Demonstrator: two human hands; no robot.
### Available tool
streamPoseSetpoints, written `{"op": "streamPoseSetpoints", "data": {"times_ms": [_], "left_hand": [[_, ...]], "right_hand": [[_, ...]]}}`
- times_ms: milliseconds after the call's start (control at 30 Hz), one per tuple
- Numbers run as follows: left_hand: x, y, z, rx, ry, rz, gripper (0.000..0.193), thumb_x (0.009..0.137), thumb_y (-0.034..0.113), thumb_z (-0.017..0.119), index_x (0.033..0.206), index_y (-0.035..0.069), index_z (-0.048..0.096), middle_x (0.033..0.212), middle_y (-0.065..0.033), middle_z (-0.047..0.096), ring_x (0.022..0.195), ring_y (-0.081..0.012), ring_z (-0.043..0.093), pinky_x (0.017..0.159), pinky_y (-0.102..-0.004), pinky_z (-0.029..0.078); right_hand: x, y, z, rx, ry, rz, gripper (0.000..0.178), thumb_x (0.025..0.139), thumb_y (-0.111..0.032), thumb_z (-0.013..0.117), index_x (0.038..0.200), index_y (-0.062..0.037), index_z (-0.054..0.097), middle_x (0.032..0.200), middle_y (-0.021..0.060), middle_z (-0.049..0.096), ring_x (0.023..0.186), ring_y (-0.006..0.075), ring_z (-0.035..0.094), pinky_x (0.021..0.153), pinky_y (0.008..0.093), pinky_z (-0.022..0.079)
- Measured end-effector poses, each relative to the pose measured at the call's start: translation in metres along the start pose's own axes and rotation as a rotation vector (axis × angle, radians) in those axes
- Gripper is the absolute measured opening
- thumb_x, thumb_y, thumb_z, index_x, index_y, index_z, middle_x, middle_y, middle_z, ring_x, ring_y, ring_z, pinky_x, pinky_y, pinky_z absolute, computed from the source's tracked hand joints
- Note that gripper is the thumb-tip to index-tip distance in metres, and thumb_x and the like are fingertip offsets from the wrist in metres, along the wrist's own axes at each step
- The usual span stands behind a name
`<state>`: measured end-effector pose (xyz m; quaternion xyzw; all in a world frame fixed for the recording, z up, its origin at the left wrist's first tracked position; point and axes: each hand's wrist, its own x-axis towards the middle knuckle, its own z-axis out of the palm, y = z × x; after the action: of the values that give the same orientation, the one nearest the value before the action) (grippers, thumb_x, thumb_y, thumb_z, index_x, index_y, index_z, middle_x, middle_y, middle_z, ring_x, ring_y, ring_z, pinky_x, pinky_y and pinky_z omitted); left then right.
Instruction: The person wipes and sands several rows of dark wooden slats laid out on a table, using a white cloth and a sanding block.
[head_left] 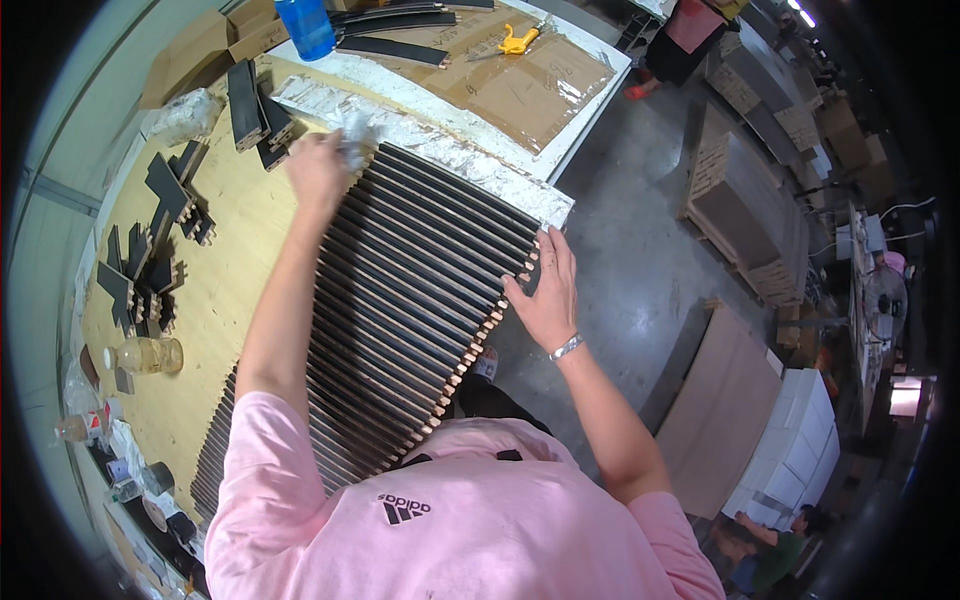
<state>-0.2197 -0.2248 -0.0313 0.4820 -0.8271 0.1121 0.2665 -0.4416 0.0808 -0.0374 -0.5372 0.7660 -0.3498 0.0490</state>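
While the left hand (316,172) curls round a blurred pale wad (360,138), its exact pinch unclear, the right hand (548,298), thumb spread from close-set fingers, touches black strips (425,240) lined along the right edge of the worktable (255,235).

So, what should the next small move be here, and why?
Probably drawing the pale wad in the left hand rightward along the farthest black slats, using the right hand as a brace. The wad, blurred here, is by those slats' left ends, and the right hand is spread at the right ends of the slats.
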Motion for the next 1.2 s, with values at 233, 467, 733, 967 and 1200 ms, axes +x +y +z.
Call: {"op": "streamPoseSetpoints", "data": {"times_ms": [233,467,733,967,1200], "left_hand": [[-0.049,0.125,-0.029,-0.384,-0.257,0.688,0.029,0.08,0.015,0.068,0.108,0.021,0.074,0.117,-0.0038,0.067,0.106,-0.0251,0.06,0.089,-0.0378,0.047],[0.004,-0.031,0.023,-0.202,-0.22,-0.249,0.028,0.085,0.033,0.068,0.103,0.013,0.076,0.085,-0.0192,0.072,0.077,-0.0362,0.069,0.07,-0.0457,0.053],[-0.026,0.035,-0.011,-0.32,0.02,0.026,0.028,0.079,0.008,0.067,0.106,0.009,0.073,0.103,-0.0166,0.07,0.097,-0.0354,0.064,0.086,-0.0438,0.051],[-0.103,0.088,-0.066,-0.43,-0.324,0.641,0.036,0.074,0.013,0.074,0.109,0.018,0.073,0.115,-0.0076,0.067,0.099,-0.0259,0.064,0.082,-0.0408,0.047],[-0.036,0.025,-0.059,-0.214,0.002,0.055,0.03,0.079,0.014,0.07,0.109,0.015,0.076,0.102,-0.0118,0.069,0.096,-0.0293,0.064,0.078,-0.0416,0.05]], "right_hand": [[0.013,0.016,0.026,-0.081,-0.18,-0.024,0.094,0.082,-0.038,0.076,0.15,0.0071,0.03,0.159,0.0259,0.025,0.146,0.0421,0.024,0.121,0.0457,0.022],[0.009,0.017,0.032,-0.109,-0.17,-0.067,0.094,0.084,-0.042,0.074,0.152,0.0049,0.028,0.16,0.0239,0.024,0.147,0.0414,0.022,0.121,0.047,0.022],[0.008,0.014,0.033,-0.13,-0.156,-0.051,0.094,0.083,-0.043,0.073,0.152,0.0028,0.028,0.161,0.0206,0.022,0.147,0.039,0.022,0.12,0.0475,0.021],[0.01,0.017,0.032,-0.113,-0.174,-0.075,0.089,0.082,-0.034,0.075,0.149,0.0053,0.031,0.158,0.0252,0.023,0.145,0.0415,0.025,0.12,0.0487,0.022],[0.007,0.018,0.039,-0.123,-0.129,-0.111,0.088,0.086,-0.037,0.072,0.15,0.0042,0.029,0.158,0.0234,0.025,0.144,0.0421,0.026,0.12,0.0487,0.022]]}}
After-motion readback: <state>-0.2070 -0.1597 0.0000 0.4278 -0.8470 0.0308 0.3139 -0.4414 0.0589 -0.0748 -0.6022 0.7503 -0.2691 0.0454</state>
